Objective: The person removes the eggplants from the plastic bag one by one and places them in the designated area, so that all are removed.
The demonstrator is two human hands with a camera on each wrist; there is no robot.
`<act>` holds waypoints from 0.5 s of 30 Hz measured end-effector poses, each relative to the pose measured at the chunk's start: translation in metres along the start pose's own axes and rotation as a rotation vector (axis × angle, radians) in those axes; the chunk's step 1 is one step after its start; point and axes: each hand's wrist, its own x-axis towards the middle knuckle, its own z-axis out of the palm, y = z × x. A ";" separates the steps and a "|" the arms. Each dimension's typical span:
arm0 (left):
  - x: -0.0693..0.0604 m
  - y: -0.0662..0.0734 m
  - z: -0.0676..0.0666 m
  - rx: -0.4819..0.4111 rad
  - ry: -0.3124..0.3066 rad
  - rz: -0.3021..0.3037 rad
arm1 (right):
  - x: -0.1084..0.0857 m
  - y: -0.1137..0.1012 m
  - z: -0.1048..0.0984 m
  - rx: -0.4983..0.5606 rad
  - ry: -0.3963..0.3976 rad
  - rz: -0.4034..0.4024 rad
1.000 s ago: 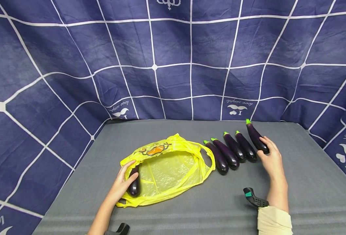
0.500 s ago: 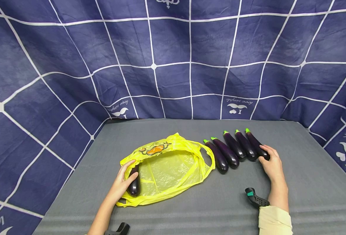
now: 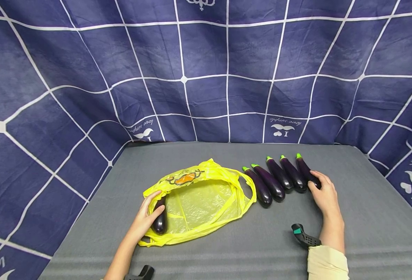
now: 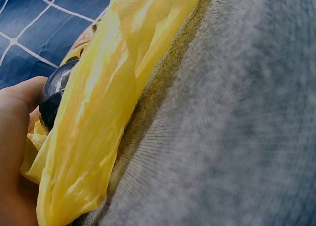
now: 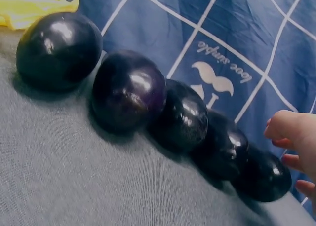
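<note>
At a grey-covered table [image 3: 248,241], you are working both hands over glossy dark eggplants and a yellow plastic bag. Your left hand [image 3: 145,216] is gripping the near-left side of the yellow plastic bag [image 3: 198,196], its fingers curving over the outside and its thumb bending in toward the bagged eggplant [image 3: 161,223], which is lying partly hidden just inside the mouth. The bag is sprawling on its side, its opening facing you and an orange print showing on its upper wall. Your right hand [image 3: 324,191] is hovering by the blunt end of the rightmost eggplant [image 3: 304,169], its fingers loosely curved and parted; the right wrist view is showing a gap beneath the thumb, and whether a fingertip is touching the skin you cannot tell. That eggplant is resting at the end of a slanting row, with four more eggplants [image 3: 268,182] lying close together to its left, bright green stem ends pointing away from you. The leftmost is sitting just beside the bag. Behind the table, a blue curtain [image 3: 206,97] is hanging, white lines crossing it in a grid.
</note>
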 end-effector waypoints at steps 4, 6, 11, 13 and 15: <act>0.000 0.000 0.000 0.003 0.003 0.000 | 0.002 -0.009 0.001 -0.024 0.019 -0.037; 0.000 0.000 0.000 0.002 0.003 0.001 | 0.004 -0.013 0.002 -0.027 0.016 -0.051; 0.000 0.000 0.000 0.003 0.002 -0.004 | 0.005 -0.026 0.006 -0.029 -0.009 -0.095; 0.001 -0.001 0.000 0.004 0.000 -0.007 | 0.005 -0.030 0.007 -0.026 -0.027 -0.112; 0.001 -0.001 0.000 0.007 -0.001 -0.007 | 0.005 -0.034 0.010 -0.022 -0.039 -0.132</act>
